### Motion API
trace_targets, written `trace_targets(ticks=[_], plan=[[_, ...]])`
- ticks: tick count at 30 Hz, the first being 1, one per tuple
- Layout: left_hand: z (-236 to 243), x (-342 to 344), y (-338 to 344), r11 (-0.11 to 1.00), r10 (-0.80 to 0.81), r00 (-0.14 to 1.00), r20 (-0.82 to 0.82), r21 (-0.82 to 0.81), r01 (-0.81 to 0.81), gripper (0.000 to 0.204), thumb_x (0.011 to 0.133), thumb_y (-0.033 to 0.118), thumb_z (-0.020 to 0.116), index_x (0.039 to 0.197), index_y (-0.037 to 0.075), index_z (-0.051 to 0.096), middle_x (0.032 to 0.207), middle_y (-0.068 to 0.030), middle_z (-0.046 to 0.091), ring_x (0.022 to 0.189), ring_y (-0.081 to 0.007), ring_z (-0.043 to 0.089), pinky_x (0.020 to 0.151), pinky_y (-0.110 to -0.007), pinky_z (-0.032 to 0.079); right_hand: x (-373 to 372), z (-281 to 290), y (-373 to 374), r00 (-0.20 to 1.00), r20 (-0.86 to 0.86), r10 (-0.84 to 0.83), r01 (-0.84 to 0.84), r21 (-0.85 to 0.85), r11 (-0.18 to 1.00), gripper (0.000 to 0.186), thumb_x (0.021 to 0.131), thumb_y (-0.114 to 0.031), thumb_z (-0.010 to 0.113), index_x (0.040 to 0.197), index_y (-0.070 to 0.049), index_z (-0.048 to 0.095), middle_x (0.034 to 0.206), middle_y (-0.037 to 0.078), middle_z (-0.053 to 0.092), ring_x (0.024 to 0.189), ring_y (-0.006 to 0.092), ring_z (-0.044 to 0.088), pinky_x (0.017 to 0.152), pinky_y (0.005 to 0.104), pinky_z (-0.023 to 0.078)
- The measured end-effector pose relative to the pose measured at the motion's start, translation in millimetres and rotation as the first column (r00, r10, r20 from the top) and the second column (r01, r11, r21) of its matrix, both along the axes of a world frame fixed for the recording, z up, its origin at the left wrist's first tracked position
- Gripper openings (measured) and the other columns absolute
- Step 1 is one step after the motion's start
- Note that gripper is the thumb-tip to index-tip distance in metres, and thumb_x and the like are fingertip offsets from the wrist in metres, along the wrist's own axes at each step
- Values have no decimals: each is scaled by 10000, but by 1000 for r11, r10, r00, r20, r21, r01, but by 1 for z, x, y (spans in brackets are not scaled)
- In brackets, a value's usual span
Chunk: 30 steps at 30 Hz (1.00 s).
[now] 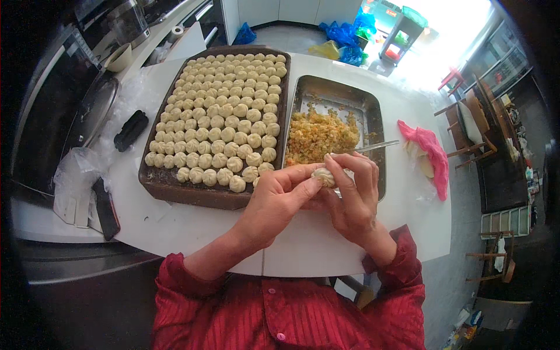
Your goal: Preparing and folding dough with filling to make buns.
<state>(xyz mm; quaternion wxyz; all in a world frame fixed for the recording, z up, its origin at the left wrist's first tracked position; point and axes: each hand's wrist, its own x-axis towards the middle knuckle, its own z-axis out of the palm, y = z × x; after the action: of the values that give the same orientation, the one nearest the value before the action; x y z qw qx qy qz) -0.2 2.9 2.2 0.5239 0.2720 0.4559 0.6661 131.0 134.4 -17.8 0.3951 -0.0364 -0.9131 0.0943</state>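
Note:
Between the fingertips of both hands sits a small pleated dumpling (324, 177), pale and round. My left hand (277, 195) pinches it from the left with thumb and forefinger. From the right, my right hand (354, 195) has its thumb and fingers closed on the dumpling's top and side. Just beyond my hands lies a metal pan (373, 114) holding a heap of chopped orange and green filling (318, 137). A spoon handle (379, 145) sticks out of the pan to the right. Left of it, a dark tray (181, 192) carries rows of finished pleated dumplings (227, 111).
A pink cloth (429, 154) lies on the white table (315, 245) at the right. On the left are a black object (131, 129), crumpled clear plastic (79, 169) and a phone-like dark slab (105, 210). Wooden chairs (469, 125) stand beyond the table on the right.

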Motion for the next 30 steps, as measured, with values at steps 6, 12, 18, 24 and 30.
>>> trace_targets(ticks=[6,12,18,24,30], plan=[[-2,0,0,999,-13,1000,-11,-43,12,345,1004,129,553,1300,-47,576,1168,-108,660,1023,-167,656,904,-325,568,-1,-3,-4,1000,27,-2,1,12,1000,542,783,-104,713,1291,16,566,1173,163,566,1048,342,553,958,495,434],[-2,3,-1,999,-14,999,-42,-40,13,321,1005,137,559,1271,-37,600,1163,-84,663,1025,-140,643,893,-295,544,-2,-2,-8,1000,6,-4,4,-69,998,578,724,-125,769,1254,5,580,1137,157,569,1019,345,556,932,488,440],[1,-2,-2,997,-73,994,-81,-37,71,296,1000,162,571,1219,-33,613,1116,-67,667,1000,-124,639,894,-291,530,2,-1,-5,999,-12,51,-52,-196,979,538,728,-96,778,1225,2,596,1094,165,583,974,346,569,877,442,458],[1,-9,-4,996,-74,984,162,-41,82,278,1004,176,555,1182,-25,623,1090,-69,671,997,-135,649,913,-321,536,2,7,-4,989,-13,144,-140,-345,928,442,804,-62,721,1219,24,594,1116,189,578,987,346,564,848,422,471],[0,-6,-3,996,-68,994,85,-46,72,260,992,170,581,1165,-19,621,1067,-64,670,960,-138,660,867,-315,567,2,8,-4,991,29,131,-118,-276,954,472,797,-52,706,1244,36,581,1155,202,557,1010,362,548,856,430,469]])
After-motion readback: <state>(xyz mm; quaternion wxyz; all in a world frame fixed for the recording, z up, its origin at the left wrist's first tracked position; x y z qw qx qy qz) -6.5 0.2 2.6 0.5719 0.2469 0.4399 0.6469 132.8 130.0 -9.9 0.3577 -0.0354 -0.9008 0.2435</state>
